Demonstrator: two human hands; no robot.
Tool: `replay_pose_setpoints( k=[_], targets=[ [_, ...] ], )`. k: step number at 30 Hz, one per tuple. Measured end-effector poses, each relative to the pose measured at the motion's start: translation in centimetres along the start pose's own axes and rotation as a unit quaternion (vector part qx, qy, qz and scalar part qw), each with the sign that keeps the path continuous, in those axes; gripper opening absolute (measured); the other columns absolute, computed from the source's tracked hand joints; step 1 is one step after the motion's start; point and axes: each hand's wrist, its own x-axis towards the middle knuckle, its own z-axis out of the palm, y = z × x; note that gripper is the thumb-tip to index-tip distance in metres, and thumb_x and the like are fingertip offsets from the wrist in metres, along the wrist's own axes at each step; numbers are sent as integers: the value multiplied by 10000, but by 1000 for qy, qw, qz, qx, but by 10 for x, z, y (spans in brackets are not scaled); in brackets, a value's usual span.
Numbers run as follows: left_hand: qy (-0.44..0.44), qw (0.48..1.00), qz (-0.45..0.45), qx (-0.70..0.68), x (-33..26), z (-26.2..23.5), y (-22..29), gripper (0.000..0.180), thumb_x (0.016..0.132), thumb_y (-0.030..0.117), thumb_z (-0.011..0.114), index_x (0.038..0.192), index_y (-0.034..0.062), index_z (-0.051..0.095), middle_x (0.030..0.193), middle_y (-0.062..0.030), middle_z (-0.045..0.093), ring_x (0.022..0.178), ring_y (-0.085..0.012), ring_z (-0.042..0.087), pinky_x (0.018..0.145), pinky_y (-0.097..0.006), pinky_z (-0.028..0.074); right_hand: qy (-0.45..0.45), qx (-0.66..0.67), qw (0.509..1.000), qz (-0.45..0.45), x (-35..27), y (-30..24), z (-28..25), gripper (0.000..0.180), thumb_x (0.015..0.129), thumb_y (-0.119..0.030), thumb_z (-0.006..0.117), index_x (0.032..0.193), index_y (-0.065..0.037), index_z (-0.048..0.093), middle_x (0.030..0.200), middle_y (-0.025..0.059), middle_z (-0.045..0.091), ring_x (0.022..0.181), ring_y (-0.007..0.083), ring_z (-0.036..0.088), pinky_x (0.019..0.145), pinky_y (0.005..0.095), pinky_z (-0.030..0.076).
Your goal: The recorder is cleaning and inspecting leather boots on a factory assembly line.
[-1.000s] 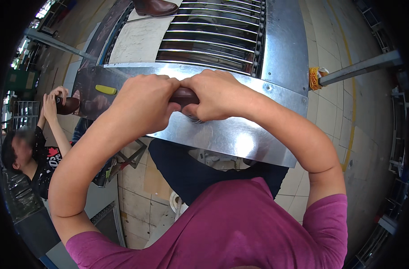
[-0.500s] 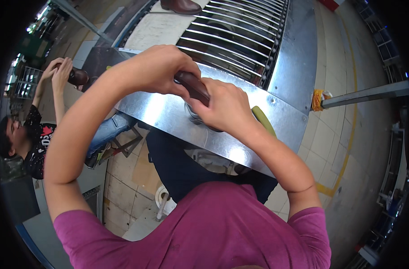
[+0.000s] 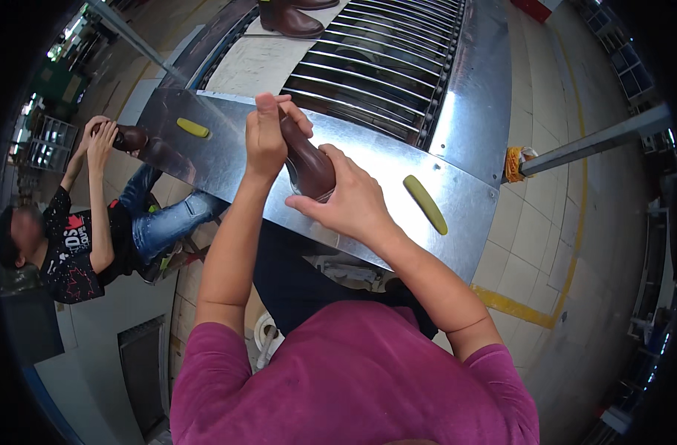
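A glossy brown leather shoe or boot (image 3: 309, 162) is held tilted over the metal bench between my two hands. My left hand (image 3: 268, 142) is at its far upper end, fingers curving over the leather and thumb pointing up. Around the lower, rounded end wraps my right hand (image 3: 352, 194), its thumb stretched along the near side. Part of the shoe is hidden behind my fingers. Right of my right hand, an olive-green curved strip (image 3: 425, 205) lies on the bench.
A shiny metal bench (image 3: 231, 159) spans before me, with another green strip (image 3: 192, 127) at left. Beyond it runs a roller conveyor (image 3: 368, 74) carrying brown boots (image 3: 290, 18) on a pale sheet. At left, a co-worker (image 3: 75, 237) holds a brown boot (image 3: 131, 138). A metal post (image 3: 598, 141) stands right.
My left arm has swung inward and its elbow lowered. The shoe has turned, showing more of its rounded brown surface. My right forearm has uncovered the green strip, and more boots show on the conveyor.
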Motion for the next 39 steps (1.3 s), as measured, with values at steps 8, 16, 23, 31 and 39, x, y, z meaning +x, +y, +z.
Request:
replay_pose_setpoints(
  k=[8,16,23,31,39],
  targets=[
    [-25,992,-110,-62,25,2,6,885,1084,651,236,583,30,618,555,-89,603,541,-171,573,567,-290,446,28,0,998,55,4,-21,16,721,804,-399,817,1296,51,542,1054,275,704,915,432,728,826,467,575],
    [-62,965,-42,-252,33,-21,-39,1043,930,886,104,645,23,616,625,-117,607,612,-238,626,640,-331,515,30,143,989,-25,-2,-14,47,1105,783,-491,868,1561,48,297,1496,324,465,1342,452,548,1085,469,484],
    [-5,974,-20,-225,26,-48,-40,963,988,818,182,751,25,674,700,-119,654,680,-224,644,727,-327,526,76,83,991,-72,-1,-22,71,1167,758,-623,850,1569,23,314,1518,328,453,1358,479,526,1077,498,489],
    [124,971,-193,-61,-93,-30,43,628,920,395,747,1391,8,597,1278,-128,696,1158,-215,651,994,-329,498,150,62,984,-72,-6,-12,87,1171,783,-486,878,1625,-11,218,1614,305,334,1386,486,493,1057,499,512],
    [6,995,-81,50,-122,-78,40,766,752,257,874,1421,16,588,1244,-119,699,1160,-193,639,1037,-337,478,2,-9,969,-248,34,13,-32,1034,748,-347,923,1599,-136,375,1604,201,433,1422,377,502,1173,435,422]
  ],
)
